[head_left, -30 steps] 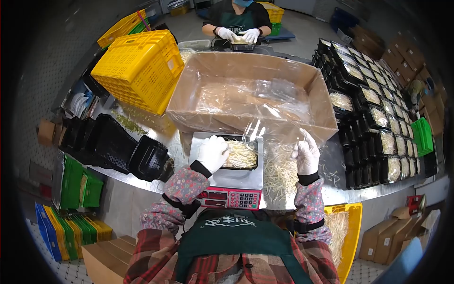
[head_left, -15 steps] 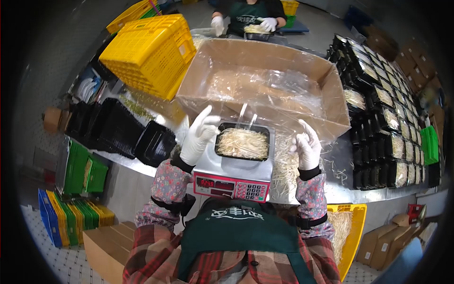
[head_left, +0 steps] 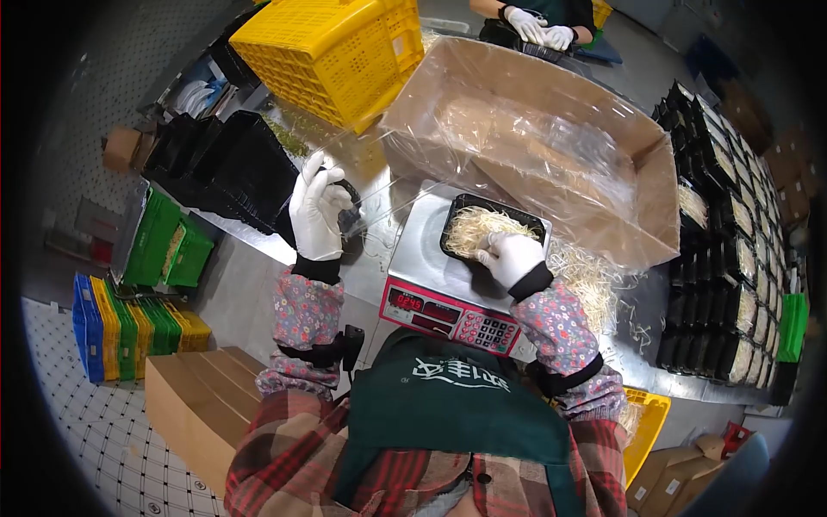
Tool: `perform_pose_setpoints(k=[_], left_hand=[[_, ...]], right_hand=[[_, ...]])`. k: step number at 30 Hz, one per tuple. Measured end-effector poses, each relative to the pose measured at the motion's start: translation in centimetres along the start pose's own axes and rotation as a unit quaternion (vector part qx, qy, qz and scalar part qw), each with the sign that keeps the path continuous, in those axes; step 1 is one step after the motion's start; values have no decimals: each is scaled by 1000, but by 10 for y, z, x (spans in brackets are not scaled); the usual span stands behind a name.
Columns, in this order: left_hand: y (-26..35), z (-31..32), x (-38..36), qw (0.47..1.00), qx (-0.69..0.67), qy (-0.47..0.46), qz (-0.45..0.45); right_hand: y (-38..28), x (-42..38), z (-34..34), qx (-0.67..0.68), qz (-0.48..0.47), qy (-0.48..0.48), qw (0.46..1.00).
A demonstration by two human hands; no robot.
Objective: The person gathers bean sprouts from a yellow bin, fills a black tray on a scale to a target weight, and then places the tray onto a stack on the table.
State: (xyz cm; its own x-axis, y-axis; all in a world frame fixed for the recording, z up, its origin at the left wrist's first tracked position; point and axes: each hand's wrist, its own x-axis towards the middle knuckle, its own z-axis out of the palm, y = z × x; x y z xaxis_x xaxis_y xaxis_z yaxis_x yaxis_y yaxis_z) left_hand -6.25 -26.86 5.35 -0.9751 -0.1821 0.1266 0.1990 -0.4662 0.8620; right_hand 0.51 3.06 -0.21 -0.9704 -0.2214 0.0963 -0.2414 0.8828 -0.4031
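Observation:
A black tray [head_left: 541, 226] filled with pale sprouts [head_left: 475, 226] stands on the metal plate of a red-framed scale [head_left: 448, 314] with lit red digits. My right hand [head_left: 515, 257], in a white glove, is at the tray's near right side, its fingertips pinched together on the sprouts. To the left of the scale, my gloved left hand [head_left: 317, 211] is raised beside the stacked black trays [head_left: 220, 172], fingers apart and loosely bent, with nothing visible in them. More loose sprouts [head_left: 586, 280] lie on the table right of the scale.
Behind the scale stands a plastic-lined cardboard box [head_left: 525, 146], with a yellow crate [head_left: 332, 65] to its left. Filled trays [head_left: 732, 250] are stacked at the right. Across the table, a co-worker's gloved hands [head_left: 543, 31] rest over a tray. Green crates [head_left: 177, 246] stand at the left.
My right hand has come down onto the sprouts in the tray. My left hand has moved left, away from the scale. The whole view has shifted and tilted.

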Motion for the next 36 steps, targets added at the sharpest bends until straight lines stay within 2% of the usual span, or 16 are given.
perform_pose_setpoints(k=[2,5,6,8,10,12,13,14,16,18,20,22,24,28,30,36], left_hand=[[1,-4,-4,1000,-10,-2,1],[6,-11,-6,999,16,44,8],[5,-16,-6,999,10,50,13],[5,-19,-6,998,-7,55,8],[3,-17,-7,999,-16,42,8],[-6,-15,-8,999,-39,33,2],[-11,-15,-8,998,-45,32,2],[-15,-13,-10,998,-50,28,1],[-20,-9,-12,995,-89,25,-45],[-30,-7,-15,994,-86,21,-66],[-36,3,-20,984,-133,3,-119],[-38,28,-27,978,-122,22,-166],[-66,47,-34,963,-176,-23,-202],[-125,99,-62,923,-254,-167,-235],[-144,123,-63,943,-160,-114,-268],[-187,116,-54,950,-137,-117,-257]], right_hand=[[-1,1,-2,14,-4,19,1000],[3,2,-35,166,31,67,983],[16,5,-35,230,39,97,968],[16,10,-47,418,99,102,897],[11,9,-50,491,136,92,856],[29,6,-21,441,127,108,882],[51,3,0,325,112,106,933],[44,-7,-13,186,139,64,970],[55,-24,-14,236,139,81,958],[64,-39,-38,212,175,61,959],[90,-55,-35,306,187,131,924],[100,-64,-46,289,238,105,921],[79,-66,-63,135,184,73,971],[46,-50,-60,6,154,-58,986],[58,-46,-39,-43,116,-36,992],[61,-41,-21,-92,130,8,987]])
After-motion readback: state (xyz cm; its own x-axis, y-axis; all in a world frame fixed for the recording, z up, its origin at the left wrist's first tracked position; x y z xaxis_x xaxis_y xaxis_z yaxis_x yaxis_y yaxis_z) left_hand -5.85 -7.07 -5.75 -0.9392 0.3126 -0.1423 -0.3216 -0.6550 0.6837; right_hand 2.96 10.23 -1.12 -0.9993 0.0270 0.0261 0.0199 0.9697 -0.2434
